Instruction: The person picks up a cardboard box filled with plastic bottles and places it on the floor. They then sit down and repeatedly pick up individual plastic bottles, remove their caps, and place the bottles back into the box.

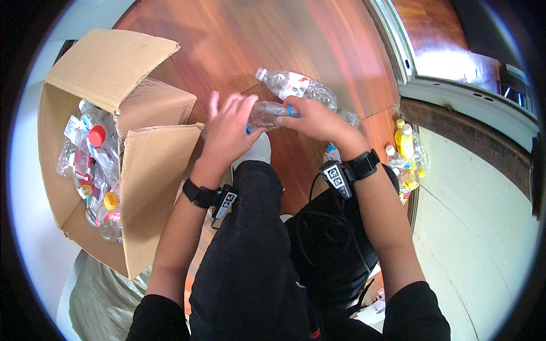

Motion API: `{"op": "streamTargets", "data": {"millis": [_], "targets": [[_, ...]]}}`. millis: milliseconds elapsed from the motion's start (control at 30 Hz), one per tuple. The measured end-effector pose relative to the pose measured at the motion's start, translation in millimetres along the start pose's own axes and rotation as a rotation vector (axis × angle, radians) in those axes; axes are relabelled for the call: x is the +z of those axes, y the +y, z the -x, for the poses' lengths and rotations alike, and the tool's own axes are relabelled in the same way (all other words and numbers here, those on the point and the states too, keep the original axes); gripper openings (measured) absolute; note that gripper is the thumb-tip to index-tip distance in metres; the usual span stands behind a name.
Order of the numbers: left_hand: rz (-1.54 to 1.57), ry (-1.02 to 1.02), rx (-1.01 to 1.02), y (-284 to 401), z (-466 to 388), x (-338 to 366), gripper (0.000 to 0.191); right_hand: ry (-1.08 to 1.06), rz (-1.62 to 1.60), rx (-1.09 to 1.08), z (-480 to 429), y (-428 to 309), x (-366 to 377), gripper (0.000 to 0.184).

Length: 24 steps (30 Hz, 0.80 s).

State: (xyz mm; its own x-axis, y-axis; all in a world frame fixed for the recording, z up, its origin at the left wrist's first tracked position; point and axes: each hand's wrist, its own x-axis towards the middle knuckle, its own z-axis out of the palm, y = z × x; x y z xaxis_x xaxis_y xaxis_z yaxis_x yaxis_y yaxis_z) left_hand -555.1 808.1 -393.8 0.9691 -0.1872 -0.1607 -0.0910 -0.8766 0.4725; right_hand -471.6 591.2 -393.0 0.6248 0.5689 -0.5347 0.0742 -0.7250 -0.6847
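A clear plastic bottle (267, 116) lies across the space between my hands, above a white shoe. My right hand (313, 119) grips its right end, beside a blue band. At the other end is my left hand (230, 130), blurred, with its fingers raised and spread. Its thumb is by a blue part at that end; whether it grips the bottle is hidden. Just beyond my right hand, a larger clear bottle with a red and white label (296, 85) rests on the wooden floor. Part of another clear bottle (349, 117) shows behind my right wrist.
On my left stands an open cardboard box (158, 179) holding several plastic bottles (96, 170), its flaps sticking out. More bottles, some yellow (405, 143), gather by the pale panel (473, 204) at right. A metal door track (394, 38) runs along the upper right.
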Motion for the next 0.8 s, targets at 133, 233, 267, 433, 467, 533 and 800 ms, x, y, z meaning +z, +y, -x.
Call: {"op": "streamTargets", "data": {"millis": [133, 233, 267, 433, 467, 533, 800], "targets": [[0.350, -0.243, -0.229, -16, -6, 2, 0.047, 0.079, -0.203, 0.044, -7, 11, 3, 0.047], [0.414, -0.229, -0.158, -23, -1, 2, 0.039, 0.192, -0.491, 0.122, -21, 23, 3, 0.046], [0.430, -0.235, -0.161, -23, 1, 3, 0.038, 0.184, -0.401, 0.134, -25, 26, 7, 0.044], [0.558, -0.195, -0.284, -18, 3, 18, 0.031, 0.145, -0.250, 0.076, -37, 24, 25, 0.038], [0.577, -0.152, -0.307, -18, 3, 20, 0.031, 0.143, -0.300, 0.023, -37, 23, 26, 0.038], [0.587, -0.134, -0.326, -22, 3, 22, 0.032, 0.075, -0.294, 0.052, -38, 20, 27, 0.039], [0.496, -0.318, -0.293, -30, 9, 21, 0.034, -0.072, -0.188, -0.084, -30, 18, 38, 0.035]]}}
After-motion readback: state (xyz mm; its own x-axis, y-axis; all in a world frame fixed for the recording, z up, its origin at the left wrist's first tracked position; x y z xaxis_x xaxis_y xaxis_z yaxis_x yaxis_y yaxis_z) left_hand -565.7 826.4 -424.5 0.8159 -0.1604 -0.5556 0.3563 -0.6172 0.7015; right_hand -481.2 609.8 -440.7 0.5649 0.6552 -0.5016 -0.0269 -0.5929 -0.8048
